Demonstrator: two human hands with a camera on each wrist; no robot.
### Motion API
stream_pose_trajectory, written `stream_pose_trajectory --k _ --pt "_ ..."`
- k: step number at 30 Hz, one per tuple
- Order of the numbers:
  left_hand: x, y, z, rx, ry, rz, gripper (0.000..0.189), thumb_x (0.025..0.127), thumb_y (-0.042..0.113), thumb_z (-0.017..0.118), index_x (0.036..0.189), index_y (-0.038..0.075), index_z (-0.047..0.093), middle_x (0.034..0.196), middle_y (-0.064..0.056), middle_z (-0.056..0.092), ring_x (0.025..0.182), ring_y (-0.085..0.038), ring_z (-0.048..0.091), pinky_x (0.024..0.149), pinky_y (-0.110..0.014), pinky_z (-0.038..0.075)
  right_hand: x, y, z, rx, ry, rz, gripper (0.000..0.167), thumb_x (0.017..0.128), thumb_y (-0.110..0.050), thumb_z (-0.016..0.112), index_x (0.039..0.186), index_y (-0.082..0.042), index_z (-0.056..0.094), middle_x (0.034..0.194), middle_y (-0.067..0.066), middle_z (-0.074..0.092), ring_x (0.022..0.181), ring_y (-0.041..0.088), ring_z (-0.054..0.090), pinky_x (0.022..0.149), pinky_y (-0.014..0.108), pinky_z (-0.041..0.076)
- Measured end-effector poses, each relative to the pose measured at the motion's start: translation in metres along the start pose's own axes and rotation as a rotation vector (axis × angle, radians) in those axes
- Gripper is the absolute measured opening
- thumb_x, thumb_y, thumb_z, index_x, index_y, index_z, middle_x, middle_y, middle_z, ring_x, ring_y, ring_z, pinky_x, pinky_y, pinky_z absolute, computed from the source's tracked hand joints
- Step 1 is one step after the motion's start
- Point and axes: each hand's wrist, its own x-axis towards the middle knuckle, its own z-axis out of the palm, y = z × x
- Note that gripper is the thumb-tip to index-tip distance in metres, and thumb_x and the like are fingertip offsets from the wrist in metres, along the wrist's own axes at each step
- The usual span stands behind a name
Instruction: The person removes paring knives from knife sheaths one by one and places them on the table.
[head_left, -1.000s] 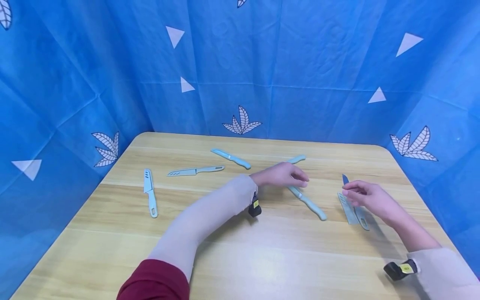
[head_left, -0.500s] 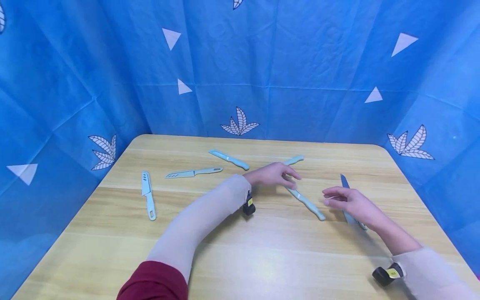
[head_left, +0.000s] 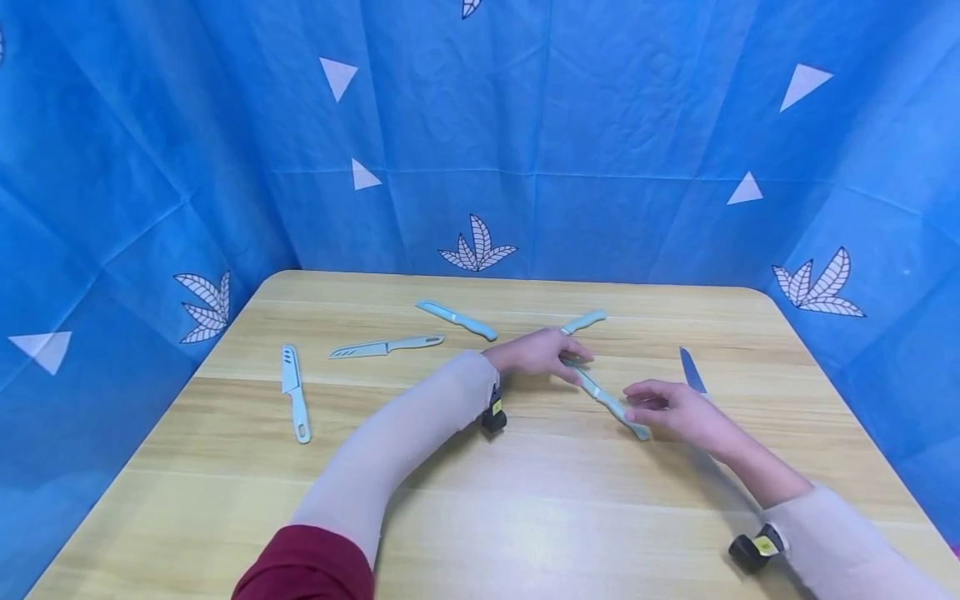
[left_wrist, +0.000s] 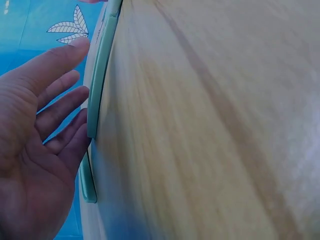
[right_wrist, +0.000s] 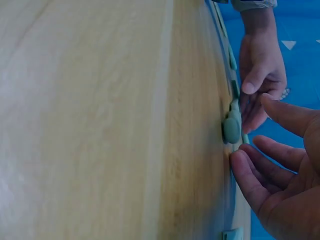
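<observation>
My left hand [head_left: 542,352] hovers low over the far end of a light blue knife [head_left: 609,403], its fingers loosely bent. In the left wrist view that hand [left_wrist: 37,135] has thumb and fingers spread beside a pale green-blue handle [left_wrist: 102,75]. My right hand [head_left: 678,412] is over the handle end of the same knife, thumb apart from the fingers; contact is unclear. Part of another knife [head_left: 585,322] shows behind my left hand. To the right, a bare dark blade [head_left: 692,369] sticks out beyond my right hand, which hides its handle.
On the left of the wooden table [head_left: 480,517] lie three more knives: one pointing toward me [head_left: 296,396], one sideways [head_left: 386,347] and one slanted [head_left: 457,320]. A blue patterned curtain [head_left: 480,125] encloses the back and sides.
My right hand has moved left, from above the bare-bladed knife and its loose sheath to the middle knife's handle. My left hand has shifted only slightly, its fingers lower.
</observation>
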Motion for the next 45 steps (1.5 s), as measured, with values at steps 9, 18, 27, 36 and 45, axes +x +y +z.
stream_pose_trajectory --k 9,18,27,36,45 --pt "-0.004 0.001 0.001 0.031 0.001 0.016 0.044 0.084 0.023 0.079 0.125 0.014 0.067 0.115 0.008 0.068 0.098 -0.001 0.060 0.089 -0.012 0.048 0.005 -0.002 0.008 -0.007 -0.002 -0.013 0.044 0.086 -0.020 0.076 0.122 0.003 0.062 0.100 0.007 0.069 0.094 0.021 0.064 0.074 0.026 0.056" --pt "-0.007 -0.002 0.002 0.062 -0.022 0.015 0.034 0.083 0.021 0.080 0.116 0.014 0.073 0.097 0.014 0.069 0.089 -0.002 0.060 0.081 -0.014 0.050 0.007 -0.005 0.012 -0.106 0.020 -0.007 0.036 0.083 -0.017 0.078 0.114 -0.001 0.067 0.088 0.001 0.066 0.083 0.018 0.060 0.066 0.026 0.053" --pt "-0.013 -0.001 0.003 0.146 -0.007 0.054 0.019 0.087 0.024 0.077 0.105 0.018 0.076 0.091 0.013 0.064 0.082 -0.007 0.055 0.073 -0.017 0.048 0.009 -0.005 0.014 -0.164 0.020 0.021 0.024 0.085 -0.015 0.076 0.106 -0.007 0.070 0.083 -0.001 0.064 0.076 0.016 0.057 0.061 0.028 0.050" --pt "-0.019 -0.001 0.004 0.095 0.010 0.071 0.018 0.087 0.024 0.076 0.105 0.019 0.074 0.091 0.015 0.067 0.084 -0.005 0.058 0.080 -0.016 0.048 0.009 -0.003 0.011 -0.203 0.053 -0.030 0.021 0.085 -0.015 0.075 0.105 -0.010 0.072 0.084 -0.003 0.065 0.077 0.015 0.057 0.064 0.028 0.049" --pt "-0.029 -0.007 0.005 0.040 0.076 0.058 0.017 0.088 0.027 0.075 0.104 0.022 0.073 0.092 0.017 0.067 0.088 -0.003 0.059 0.083 -0.016 0.048 0.011 -0.005 0.006 -0.250 0.108 -0.100 0.025 0.086 -0.016 0.074 0.110 -0.010 0.073 0.096 0.002 0.070 0.089 0.021 0.064 0.076 0.041 0.055"
